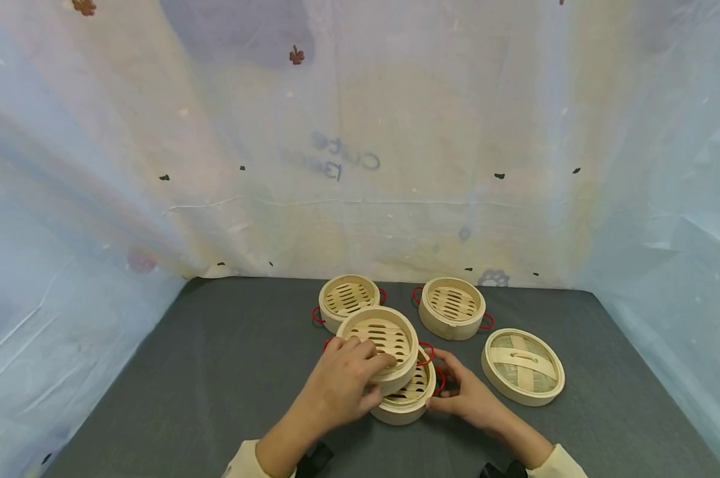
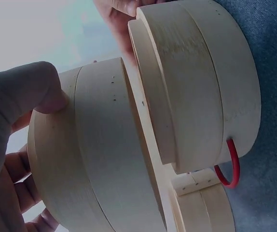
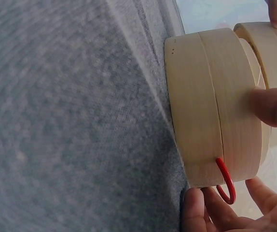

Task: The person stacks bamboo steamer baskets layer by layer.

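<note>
two hands (image 1: 353, 375) (image 1: 466, 395) grip two of four bamboo baskets (image 1: 388, 332) (image 1: 400, 416) (image 1: 349, 299) (image 1: 452, 303); one lid (image 1: 523, 367) lies near.

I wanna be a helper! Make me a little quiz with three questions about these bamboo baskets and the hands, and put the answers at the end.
1. In the head view, which hand is nearer the lid?
2. How many bamboo baskets with red handles are there? A: two. B: four. C: six.
3. True or false: the left hand grips the lid.

Key:
1. The right hand.
2. B.
3. False; it grips the upper basket.
</note>
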Action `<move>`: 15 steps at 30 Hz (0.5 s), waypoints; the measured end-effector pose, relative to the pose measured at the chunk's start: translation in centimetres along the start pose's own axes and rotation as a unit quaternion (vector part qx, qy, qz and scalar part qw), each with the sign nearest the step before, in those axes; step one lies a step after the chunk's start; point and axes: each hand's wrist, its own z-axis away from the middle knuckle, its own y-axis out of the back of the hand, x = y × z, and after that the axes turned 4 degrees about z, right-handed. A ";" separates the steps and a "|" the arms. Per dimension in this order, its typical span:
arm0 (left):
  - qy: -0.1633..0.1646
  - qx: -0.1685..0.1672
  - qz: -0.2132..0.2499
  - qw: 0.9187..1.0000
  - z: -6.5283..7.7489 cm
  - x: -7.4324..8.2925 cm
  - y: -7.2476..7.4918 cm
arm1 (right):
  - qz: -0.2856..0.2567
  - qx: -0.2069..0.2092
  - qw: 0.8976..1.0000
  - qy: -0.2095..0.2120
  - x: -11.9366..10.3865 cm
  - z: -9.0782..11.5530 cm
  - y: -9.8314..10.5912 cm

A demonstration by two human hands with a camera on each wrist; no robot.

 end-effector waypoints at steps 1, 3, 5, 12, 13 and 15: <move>-0.001 -0.001 -0.001 1.000 0.0 0.1 0.0 | 0.000 0.000 1.000 0.001 0.0 0.0 0.0; -0.002 -0.003 0.000 1.000 -0.1 0.2 0.0 | -0.001 0.000 1.000 0.006 -0.1 0.1 0.0; -0.003 -0.005 0.002 1.000 -0.2 0.3 0.0 | -0.003 -0.003 1.000 0.011 -0.1 0.1 0.0; -0.010 -0.010 0.007 1.000 -0.5 0.8 -0.1 | 0.000 -0.004 1.000 0.013 0.1 0.1 0.0; -0.011 -0.011 0.007 1.000 -0.5 0.9 -0.2 | 0.001 -0.003 1.000 0.009 0.1 0.1 0.0; -0.014 -0.011 0.009 1.000 -0.6 1.1 -0.2 | 0.001 -0.003 1.000 0.002 0.1 0.1 0.0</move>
